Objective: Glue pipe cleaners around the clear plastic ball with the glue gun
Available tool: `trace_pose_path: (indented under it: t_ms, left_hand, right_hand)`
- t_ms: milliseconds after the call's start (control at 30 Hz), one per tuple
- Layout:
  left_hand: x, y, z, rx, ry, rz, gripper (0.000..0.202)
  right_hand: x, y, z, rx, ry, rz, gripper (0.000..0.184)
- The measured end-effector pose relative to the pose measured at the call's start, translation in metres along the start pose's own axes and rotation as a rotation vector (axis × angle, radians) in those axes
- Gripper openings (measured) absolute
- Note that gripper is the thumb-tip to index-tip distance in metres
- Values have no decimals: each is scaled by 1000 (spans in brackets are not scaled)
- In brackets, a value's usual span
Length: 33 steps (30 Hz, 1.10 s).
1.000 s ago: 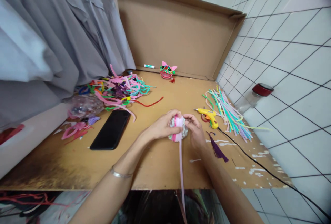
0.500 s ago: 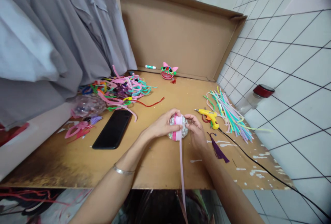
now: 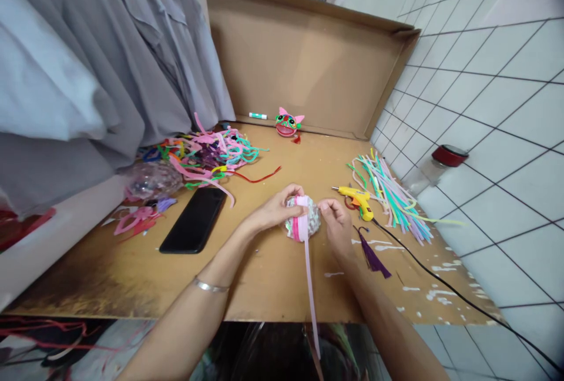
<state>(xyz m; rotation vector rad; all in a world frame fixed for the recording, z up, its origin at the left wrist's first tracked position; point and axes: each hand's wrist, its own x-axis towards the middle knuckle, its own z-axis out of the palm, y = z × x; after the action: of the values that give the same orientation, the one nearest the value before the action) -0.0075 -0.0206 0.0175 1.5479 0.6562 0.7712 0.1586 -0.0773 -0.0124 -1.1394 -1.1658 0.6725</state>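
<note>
My left hand grips a round ball with a mottled white and grey-green surface. Hot pink and pale pink bands run across its middle. From the ball a long pale pink strip hangs down over the table's front edge. The left thumb presses on the bands. Just right of the ball is my right hand, thumb and forefinger pinched together at its edge; whatever they hold is too small to make out. A yellow glue gun lies to the right of that hand, with a purple tassel below.
Colourful pipe cleaners lie at the right by a red-lidded jar. A tangled heap and a black phone are on the left. A small animal-face ornament and a glue stick sit before the cardboard.
My right hand has drawn slightly away from the ball, its fingers now pinched by the ball's right edge. My left hand keeps hold of the ball, which has turned a little.
</note>
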Motion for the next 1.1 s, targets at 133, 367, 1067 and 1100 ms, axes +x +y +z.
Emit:
trace_pose_path:
  t_ms: [133, 367, 1067, 1100]
  left_hand:
    - [0, 0, 1, 34, 9, 23, 33]
    - [3, -4, 1, 107, 74, 50, 32]
    - [6, -16, 0, 282, 86, 102, 38]
    - [5, -15, -1, 308, 92, 122, 39]
  right_hand:
    - [-2, -3, 0, -127, -1, -75, 27]
    - [-14, -6, 3, -559, -49, -543, 19]
    - [-19, -7, 8, -764, -36, -997, 20]
    - [-18, -6, 7, -747, -32, -977, 20]
